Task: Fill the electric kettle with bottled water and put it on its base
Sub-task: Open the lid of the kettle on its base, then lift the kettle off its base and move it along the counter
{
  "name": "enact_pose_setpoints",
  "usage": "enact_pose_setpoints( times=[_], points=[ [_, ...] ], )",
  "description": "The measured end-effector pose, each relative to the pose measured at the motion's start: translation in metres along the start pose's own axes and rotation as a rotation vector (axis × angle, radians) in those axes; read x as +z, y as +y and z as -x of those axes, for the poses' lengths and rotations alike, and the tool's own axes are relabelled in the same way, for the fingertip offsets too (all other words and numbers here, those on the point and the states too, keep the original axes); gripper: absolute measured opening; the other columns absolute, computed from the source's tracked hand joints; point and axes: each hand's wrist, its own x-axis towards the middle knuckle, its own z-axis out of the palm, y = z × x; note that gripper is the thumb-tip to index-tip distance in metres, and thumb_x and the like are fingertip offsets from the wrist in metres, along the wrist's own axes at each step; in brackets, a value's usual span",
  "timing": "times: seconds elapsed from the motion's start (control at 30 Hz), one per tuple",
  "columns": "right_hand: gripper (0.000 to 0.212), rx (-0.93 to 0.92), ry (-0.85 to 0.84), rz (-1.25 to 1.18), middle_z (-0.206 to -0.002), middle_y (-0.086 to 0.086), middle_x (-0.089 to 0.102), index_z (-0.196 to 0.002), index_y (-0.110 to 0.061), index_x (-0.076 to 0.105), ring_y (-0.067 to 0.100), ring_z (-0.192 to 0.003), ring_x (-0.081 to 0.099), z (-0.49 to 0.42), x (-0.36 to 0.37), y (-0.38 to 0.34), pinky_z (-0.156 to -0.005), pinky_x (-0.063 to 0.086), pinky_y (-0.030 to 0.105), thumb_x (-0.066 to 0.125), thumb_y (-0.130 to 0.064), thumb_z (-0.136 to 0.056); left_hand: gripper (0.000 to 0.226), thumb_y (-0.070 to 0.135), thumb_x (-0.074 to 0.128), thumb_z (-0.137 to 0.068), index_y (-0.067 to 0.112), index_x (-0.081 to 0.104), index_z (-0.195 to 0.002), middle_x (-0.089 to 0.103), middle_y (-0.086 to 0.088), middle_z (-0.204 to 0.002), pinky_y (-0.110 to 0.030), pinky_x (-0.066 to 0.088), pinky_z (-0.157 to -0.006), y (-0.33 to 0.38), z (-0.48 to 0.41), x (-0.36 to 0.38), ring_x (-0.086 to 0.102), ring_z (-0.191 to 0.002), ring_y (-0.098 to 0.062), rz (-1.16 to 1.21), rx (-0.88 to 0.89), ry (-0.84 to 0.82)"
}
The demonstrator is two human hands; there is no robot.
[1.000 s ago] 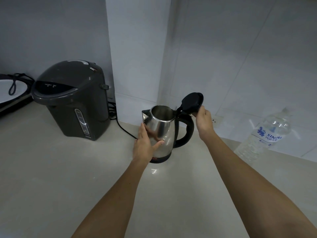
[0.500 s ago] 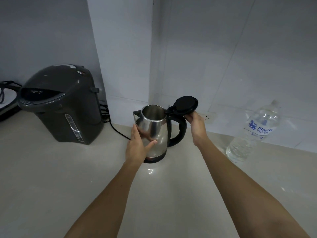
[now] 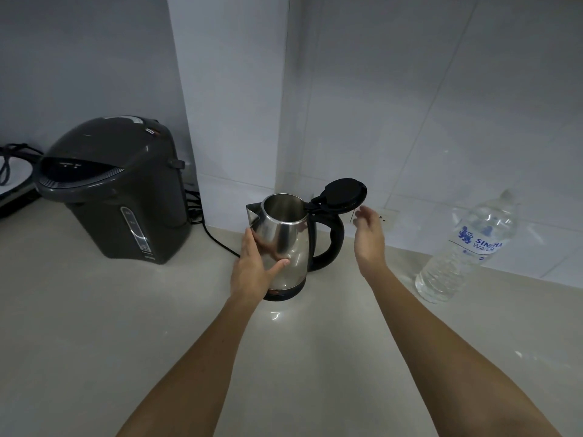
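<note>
A steel electric kettle (image 3: 288,244) with a black handle stands on its black base (image 3: 284,294) near the wall, on the pale countertop (image 3: 94,326). Its black lid (image 3: 345,194) is flipped open and back over the handle. My left hand (image 3: 252,269) grips the kettle's left side, thumb across the front. My right hand (image 3: 367,236) hovers just right of the handle and below the lid, fingers relaxed, touching nothing. A clear plastic water bottle (image 3: 463,247) with a blue and white label stands at the right by the wall.
A dark grey electric water dispenser (image 3: 116,187) stands at the left, with a black cord (image 3: 217,241) running behind the kettle. A wall socket (image 3: 386,216) sits behind my right hand. A white appliance with a black cable (image 3: 12,171) is at the far left edge.
My right hand has let go of the lid and drawn back to the right of the handle. The lid stays open. My left hand keeps its hold on the kettle.
</note>
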Motion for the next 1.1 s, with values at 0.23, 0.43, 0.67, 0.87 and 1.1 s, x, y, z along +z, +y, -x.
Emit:
enact_pose_setpoints(
  times=[0.23,0.43,0.67,0.87,1.1],
  points=[
    [0.066,0.039,-0.284,0.213,-0.131,-0.001,0.047,-0.145,-0.022,0.029,0.022,-0.121,0.049,0.01,0.009,0.034,-0.095,0.039,0.03,0.059,-0.007,-0.088,0.111,0.059,0.072,-0.071,0.033,0.001,-0.152,0.02,0.002,-0.161,-0.049,0.036,-0.112,-0.007,0.003,0.005,0.03,-0.145,-0.022,0.086,0.045,0.039],
    [0.045,0.036,-0.168,0.218,-0.124,0.001,0.054,-0.138,-0.017,0.039,0.021,-0.12,0.051,0.005,0.021,0.044,-0.094,0.039,0.028,0.054,-0.02,-0.095,0.112,0.057,0.076,-0.069,0.039,0.0,-0.15,0.03,0.004,-0.157,-0.049,0.04,-0.109,-0.008,0.002,0.005,0.04,-0.139,-0.021,0.17,0.028,0.013],
    [0.037,-0.007,-0.092,0.205,-0.114,0.0,0.057,-0.133,-0.017,0.044,0.017,-0.108,0.053,0.0,0.03,0.045,-0.096,0.042,0.031,0.052,-0.024,-0.097,0.114,0.049,0.08,-0.07,0.035,0.003,-0.153,0.039,0.003,-0.152,-0.044,0.04,-0.11,-0.007,0.002,0.006,0.043,-0.137,-0.018,0.23,0.007,0.014],
    [0.034,-0.013,-0.058,0.201,-0.11,-0.001,0.056,-0.13,-0.015,0.046,0.017,-0.106,0.051,0.002,0.031,0.046,-0.095,0.042,0.031,0.052,-0.021,-0.097,0.114,0.045,0.082,-0.069,0.03,0.008,-0.154,0.045,0.002,-0.149,-0.04,0.04,-0.11,-0.006,0.001,0.005,0.045,-0.135,-0.018,0.237,0.019,0.035],
    [0.035,-0.04,-0.015,0.168,-0.11,-0.002,0.057,-0.13,-0.015,0.048,0.017,-0.106,0.053,0.01,0.032,0.034,-0.093,0.041,0.029,0.054,-0.021,-0.096,0.114,0.047,0.081,-0.07,0.027,0.009,-0.155,0.046,0.002,-0.148,-0.036,0.041,-0.106,-0.001,0.001,-0.005,0.048,-0.133,-0.019,0.211,0.064,0.052]
  ],
)
